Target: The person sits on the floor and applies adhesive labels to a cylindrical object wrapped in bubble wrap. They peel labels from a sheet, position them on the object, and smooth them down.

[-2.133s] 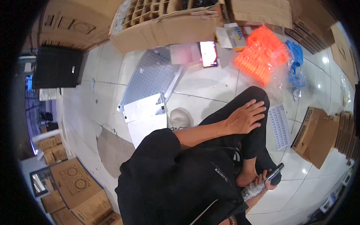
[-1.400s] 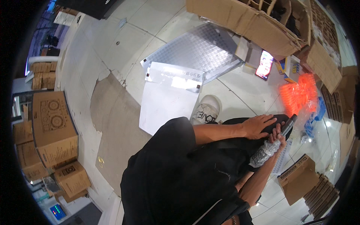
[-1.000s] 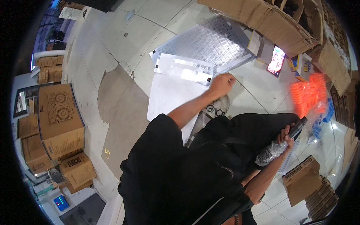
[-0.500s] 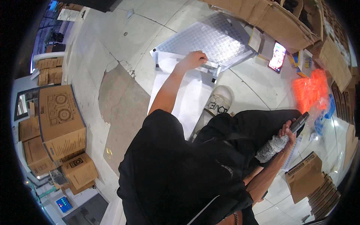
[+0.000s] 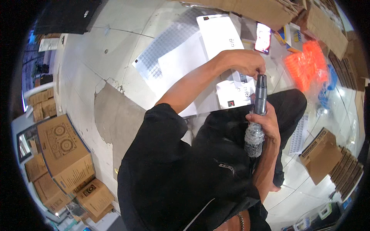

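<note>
My right hand (image 5: 268,121) is wrapped round a dark grey handheld microphone (image 5: 261,96). Clear bubble wrap (image 5: 254,140) covers its lower end, and its bare end points away from me. My left hand (image 5: 248,61) is closed in a pinch at that bare end; whatever sits between the fingertips is too small to make out. Beneath and beyond my left forearm is a white sheet (image 5: 217,34) with small dark printed marks. Part of it is hidden by the arm. Under it, a larger sheet of rows of small printed marks (image 5: 169,40) lies on the floor.
A lit phone (image 5: 263,38) lies beyond my left hand near a large cardboard box (image 5: 246,11). Orange plastic netting (image 5: 308,65) and blue plastic (image 5: 327,90) are at the right. An open carton (image 5: 320,156) stands lower right. Stacked boxes (image 5: 63,150) line the left side.
My left hand has moved right from the sheets to the microphone's end. My right hand has brought the microphone inward and turned it more upright in view. The white sheet has shifted right.
</note>
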Demonstrator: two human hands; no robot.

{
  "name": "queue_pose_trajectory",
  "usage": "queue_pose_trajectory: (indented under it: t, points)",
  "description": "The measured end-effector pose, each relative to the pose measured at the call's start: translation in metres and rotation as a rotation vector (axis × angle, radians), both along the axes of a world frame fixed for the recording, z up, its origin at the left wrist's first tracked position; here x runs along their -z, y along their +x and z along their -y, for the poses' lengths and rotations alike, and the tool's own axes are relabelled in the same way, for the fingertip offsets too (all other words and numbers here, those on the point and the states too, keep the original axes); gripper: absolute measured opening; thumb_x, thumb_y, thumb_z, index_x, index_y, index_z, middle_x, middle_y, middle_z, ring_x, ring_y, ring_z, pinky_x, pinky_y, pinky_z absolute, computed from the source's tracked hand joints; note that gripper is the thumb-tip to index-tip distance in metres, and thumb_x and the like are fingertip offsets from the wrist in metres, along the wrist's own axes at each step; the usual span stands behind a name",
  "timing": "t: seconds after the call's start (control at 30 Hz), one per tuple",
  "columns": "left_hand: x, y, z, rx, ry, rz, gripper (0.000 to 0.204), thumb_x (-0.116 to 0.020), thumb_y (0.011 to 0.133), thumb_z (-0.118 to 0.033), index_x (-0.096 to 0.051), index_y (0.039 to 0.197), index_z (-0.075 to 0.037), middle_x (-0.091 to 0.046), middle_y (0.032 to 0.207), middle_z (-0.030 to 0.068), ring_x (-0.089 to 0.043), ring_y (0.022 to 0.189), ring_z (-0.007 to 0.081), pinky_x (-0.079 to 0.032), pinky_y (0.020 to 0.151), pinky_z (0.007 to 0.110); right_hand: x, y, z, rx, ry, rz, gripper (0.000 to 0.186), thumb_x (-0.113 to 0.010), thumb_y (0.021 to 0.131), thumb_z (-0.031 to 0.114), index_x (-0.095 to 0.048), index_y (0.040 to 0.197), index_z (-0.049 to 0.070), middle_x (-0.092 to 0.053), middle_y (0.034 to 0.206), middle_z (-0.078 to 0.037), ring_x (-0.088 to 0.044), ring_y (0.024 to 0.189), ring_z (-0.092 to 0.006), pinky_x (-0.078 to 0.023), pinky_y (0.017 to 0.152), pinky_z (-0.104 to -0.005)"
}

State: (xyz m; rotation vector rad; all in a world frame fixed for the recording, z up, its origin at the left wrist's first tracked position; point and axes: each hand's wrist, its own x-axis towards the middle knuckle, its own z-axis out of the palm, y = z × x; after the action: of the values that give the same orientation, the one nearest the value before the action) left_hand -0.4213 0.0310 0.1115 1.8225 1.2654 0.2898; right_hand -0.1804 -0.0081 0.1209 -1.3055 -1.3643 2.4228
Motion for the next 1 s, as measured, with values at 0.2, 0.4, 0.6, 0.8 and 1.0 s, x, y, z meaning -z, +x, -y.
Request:
queue_pose_trajectory:
  t: [0.2, 0.4, 0.6, 0.8, 1.0]
  points:
    - [0.051, 0.010, 0.039, -1.065, 0.588, -0.073, 0.031, -0.067, 0.087, -0.014, -0.063, 0.116, -0.005, -0.057, 0.119, 0.0160, -0.059, 0.106, 0.0292, -0.049, 0.091, 0.037, -0.005, 0.064, 0.025, 0.321, 0.030, 0.117, 0.070, -0.080, 0.057, 0.000, -0.057, 0.124, -0.004, -0.058, 0.080, -0.001, -0.058, 0.069, -0.0116, -0.046, 0.065, -0.0246]
    - [0.038, 0.085, 0.070, -1.094, -0.328, 0.916, 0.062, -0.071, 0.084, -0.007, -0.042, 0.139, -0.007, -0.053, 0.128, 0.0225, -0.056, 0.115, 0.0271, -0.050, 0.093, 0.037, -0.022, 0.101, 0.030, 0.247, 0.036, 0.230, 0.066, -0.082, 0.059, 0.000, -0.059, 0.121, -0.002, -0.060, 0.088, -0.003, -0.058, 0.081, -0.0113, -0.047, 0.073, -0.0275]
    - [0.032, 0.127, 0.057, -0.774, -0.308, 0.843, 0.056, -0.071, 0.080, 0.006, -0.051, 0.132, -0.002, -0.068, 0.103, 0.0160, -0.067, 0.092, 0.0190, -0.054, 0.083, 0.029, -0.023, 0.141, 0.011, 0.164, 0.276, 0.205, 0.071, -0.083, 0.058, 0.004, -0.059, 0.125, 0.002, -0.061, 0.107, -0.003, -0.055, 0.102, -0.0173, -0.042, 0.093, -0.0307]
    - [0.013, 0.139, 0.055, -0.490, -0.299, 0.663, 0.044, -0.071, 0.084, -0.001, -0.057, 0.125, -0.001, -0.068, 0.101, 0.0124, -0.066, 0.092, 0.0160, -0.053, 0.085, 0.029, -0.019, 0.136, -0.024, 0.278, 0.062, 0.274, 0.068, -0.084, 0.058, 0.018, -0.061, 0.120, 0.000, -0.064, 0.093, -0.005, -0.060, 0.078, -0.0140, -0.048, 0.077, -0.0279]
    - [0.033, 0.137, 0.061, -0.636, -0.205, 0.677, 0.041, -0.072, 0.083, -0.002, -0.059, 0.122, 0.001, -0.069, 0.100, 0.0114, -0.066, 0.092, 0.0146, -0.054, 0.082, 0.028, 0.003, 0.130, -0.009, 0.324, 0.053, 0.184, 0.062, -0.082, 0.058, 0.013, -0.063, 0.116, 0.001, -0.062, 0.086, -0.003, -0.059, 0.076, -0.0123, -0.046, 0.074, -0.0257]
